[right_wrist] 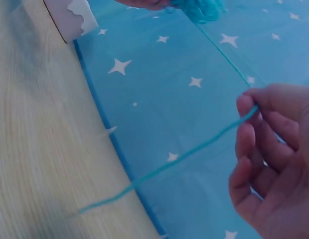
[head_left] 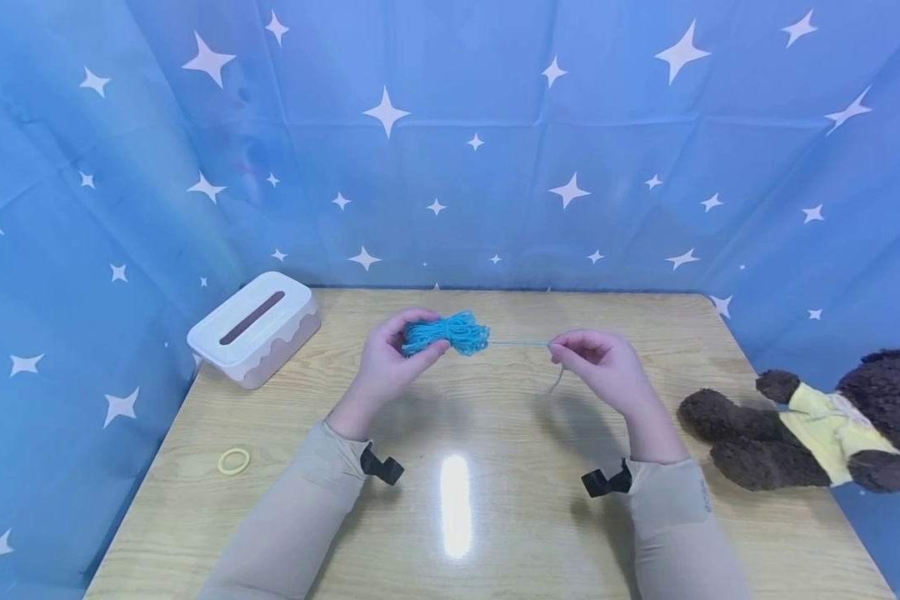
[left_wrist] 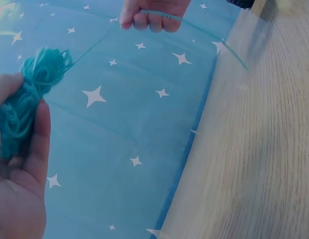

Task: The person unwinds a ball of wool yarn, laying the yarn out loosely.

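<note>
A bundle of turquoise yarn (head_left: pixel 461 333), tied around its middle, is gripped between the thumb and fingers of my left hand (head_left: pixel 392 354) above the table. From its right end a single strand (head_left: pixel 517 343) runs taut to my right hand (head_left: pixel 603 367), which pinches it between thumb and fingertips. Past the pinch the loose end (right_wrist: pixel 164 167) hangs down to the left in the right wrist view. The left wrist view shows the looped end of the bundle (left_wrist: pixel 45 69) sticking out beyond my fingers.
A white and pinkish tissue box (head_left: pixel 255 329) stands at the table's back left. A yellow ring (head_left: pixel 234 462) lies at the left on the wooden table (head_left: pixel 525 542). At the right edge lies a dark brown plush toy (head_left: pixel 825 433) in yellow clothing. Star-patterned blue curtains hang behind.
</note>
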### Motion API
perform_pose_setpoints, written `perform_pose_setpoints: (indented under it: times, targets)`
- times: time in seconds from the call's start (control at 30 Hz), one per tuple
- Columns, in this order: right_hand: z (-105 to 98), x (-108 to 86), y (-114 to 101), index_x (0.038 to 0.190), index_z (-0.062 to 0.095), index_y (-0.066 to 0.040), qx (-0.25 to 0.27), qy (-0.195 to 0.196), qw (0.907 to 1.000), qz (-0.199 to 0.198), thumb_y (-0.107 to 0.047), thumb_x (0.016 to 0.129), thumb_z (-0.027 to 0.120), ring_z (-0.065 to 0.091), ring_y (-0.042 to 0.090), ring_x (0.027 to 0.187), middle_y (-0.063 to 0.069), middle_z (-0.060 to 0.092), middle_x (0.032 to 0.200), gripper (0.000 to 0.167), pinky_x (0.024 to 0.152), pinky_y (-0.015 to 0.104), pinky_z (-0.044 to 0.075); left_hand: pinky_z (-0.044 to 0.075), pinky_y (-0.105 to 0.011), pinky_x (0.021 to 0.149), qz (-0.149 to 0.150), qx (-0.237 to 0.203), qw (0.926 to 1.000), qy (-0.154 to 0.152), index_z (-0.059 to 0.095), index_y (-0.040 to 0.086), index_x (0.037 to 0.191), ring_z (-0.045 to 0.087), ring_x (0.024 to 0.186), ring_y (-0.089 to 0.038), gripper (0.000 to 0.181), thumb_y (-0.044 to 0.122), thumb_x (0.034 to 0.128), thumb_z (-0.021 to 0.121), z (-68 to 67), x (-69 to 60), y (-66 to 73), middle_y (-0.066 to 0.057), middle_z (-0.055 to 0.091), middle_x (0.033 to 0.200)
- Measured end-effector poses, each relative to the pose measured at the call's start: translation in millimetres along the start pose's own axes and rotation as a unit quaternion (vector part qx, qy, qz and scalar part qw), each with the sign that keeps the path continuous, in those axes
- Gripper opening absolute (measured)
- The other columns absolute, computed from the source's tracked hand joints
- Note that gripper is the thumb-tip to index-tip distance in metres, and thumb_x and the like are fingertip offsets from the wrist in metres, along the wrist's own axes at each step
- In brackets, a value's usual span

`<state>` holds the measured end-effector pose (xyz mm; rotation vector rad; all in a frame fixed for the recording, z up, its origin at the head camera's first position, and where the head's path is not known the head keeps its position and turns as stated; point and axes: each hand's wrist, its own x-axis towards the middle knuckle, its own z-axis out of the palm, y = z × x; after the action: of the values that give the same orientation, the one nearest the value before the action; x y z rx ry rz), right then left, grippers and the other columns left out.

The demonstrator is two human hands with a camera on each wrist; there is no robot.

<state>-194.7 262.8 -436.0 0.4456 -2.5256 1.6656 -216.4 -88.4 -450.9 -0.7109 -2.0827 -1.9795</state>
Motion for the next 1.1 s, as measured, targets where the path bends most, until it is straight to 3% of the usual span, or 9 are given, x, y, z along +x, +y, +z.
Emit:
perform_pose_setpoints:
  times: [0.1, 0.23, 0.37, 0.5, 0.6, 0.73, 0.83, 0.97, 1.1]
  targets:
    - [-7.6, -4.7, -0.5, 0.112, 0.077, 0.005, 0.042, -0.016, 0.9986, -0.027, -0.002, 0.105, 0.068, 0.075, 0.007, 0.086, -0.016, 0.079, 0.094, 0.013, 0.079, 0.018, 0.061, 0.065, -0.022, 0.079, -0.006, 0.008, 0.9999, 0.007, 0.074, 0.002, 0.130, 0.075, 0.096, -0.009, 0.037, 0.000, 0.0941, 0.083, -0.3, 0.9, -1.8, -0.021, 0.075, 0.128]
    - [-12.3, -8.8, -2.1, 0.107, 0.079, 0.002, 0.134, 0.001, 0.9890, -0.062, 0.011, 0.103, 0.062, 0.073, 0.005, 0.084, -0.012, 0.079, 0.092, 0.019, 0.081, 0.018, 0.061, 0.066, -0.024, 0.082, -0.017, 0.011, 0.9997, -0.013, 0.077, 0.004, 0.126, 0.077, 0.100, -0.009, 0.031, 0.003, 0.0954, 0.083, -0.6, 1.7, -4.6, -0.018, 0.077, 0.131]
    - [-12.1, -8.0, -3.3, 0.103, 0.082, -0.010, 0.217, 0.050, 0.9718, -0.077, 0.014, 0.104, 0.057, 0.072, 0.006, 0.084, -0.009, 0.079, 0.090, 0.035, 0.083, 0.019, 0.060, 0.066, -0.025, 0.084, -0.034, 0.004, 0.9986, -0.042, 0.078, 0.006, 0.123, 0.077, 0.103, -0.011, 0.028, 0.005, 0.0957, 0.083, -1.7, 1.3, -6.7, -0.016, 0.077, 0.133]
    - [-11.0, -4.2, -4.4, 0.103, 0.083, -0.011, 0.289, 0.099, 0.9474, -0.095, 0.015, 0.105, 0.052, 0.071, 0.008, 0.083, -0.004, 0.080, 0.088, 0.040, 0.082, 0.020, 0.059, 0.065, -0.024, 0.085, -0.043, 0.000, 0.9969, -0.066, 0.078, 0.008, 0.121, 0.076, 0.103, -0.013, 0.027, 0.006, 0.0949, 0.083, -3.3, -0.1, -6.2, -0.015, 0.077, 0.131]
    - [-11.3, -0.9, -4.9, 0.103, 0.083, -0.010, 0.293, 0.146, 0.9421, -0.075, 0.011, 0.106, 0.057, 0.070, 0.009, 0.080, -0.003, 0.081, 0.087, 0.033, 0.078, 0.019, 0.058, 0.065, -0.023, 0.085, -0.034, 0.005, 0.9960, -0.083, 0.078, 0.007, 0.119, 0.076, 0.102, -0.013, 0.027, 0.004, 0.0933, 0.084, -3.6, -1.3, -4.3, -0.015, 0.077, 0.128]
    - [-15.0, 1.3, -5.5, 0.106, 0.081, -0.008, 0.187, 0.208, 0.9600, 0.020, -0.010, 0.106, 0.072, 0.068, 0.006, 0.077, -0.010, 0.080, 0.087, 0.010, 0.073, 0.016, 0.057, 0.065, -0.024, 0.093, -0.009, -0.001, 0.9953, -0.096, 0.079, 0.004, 0.118, 0.075, 0.111, -0.013, 0.028, -0.001, 0.0905, 0.085, -2.9, -2.7, -2.3, -0.018, 0.077, 0.129]
    - [-20.6, 0.6, -3.8, 0.116, 0.079, -0.004, 0.065, 0.204, 0.9726, 0.091, -0.027, 0.106, 0.075, 0.067, 0.003, 0.078, -0.017, 0.078, 0.089, 0.025, 0.070, 0.015, 0.056, 0.064, -0.024, 0.095, 0.009, -0.012, 0.9958, -0.091, 0.078, 0.002, 0.118, 0.075, 0.115, -0.013, 0.029, -0.004, 0.0900, 0.084, -2.5, -3.4, -1.7, -0.021, 0.076, 0.131]
    - [-30.9, -1.8, 2.2, 0.126, 0.078, -0.006, -0.107, 0.127, 0.9753, 0.146, -0.042, 0.109, 0.068, 0.067, 0.002, 0.085, -0.006, 0.081, 0.101, 0.041, 0.072, 0.018, 0.054, 0.066, -0.024, 0.090, 0.020, -0.025, 0.9975, -0.063, 0.075, -0.002, 0.120, 0.076, 0.109, -0.010, 0.028, -0.007, 0.0922, 0.080, -2.3, -3.6, -0.8, -0.025, 0.074, 0.130]
    - [-39.9, -3.0, 10.2, 0.128, 0.078, -0.010, -0.232, 0.012, 0.9555, 0.182, -0.044, 0.111, 0.062, 0.072, 0.022, 0.098, 0.015, 0.081, 0.117, 0.041, 0.080, 0.036, 0.057, 0.066, -0.024, 0.082, 0.022, -0.029, 0.9989, -0.028, 0.072, -0.004, 0.122, 0.077, 0.100, -0.011, 0.028, -0.005, 0.0945, 0.079, -2.3, -2.8, 0.6, -0.029, 0.073, 0.129]
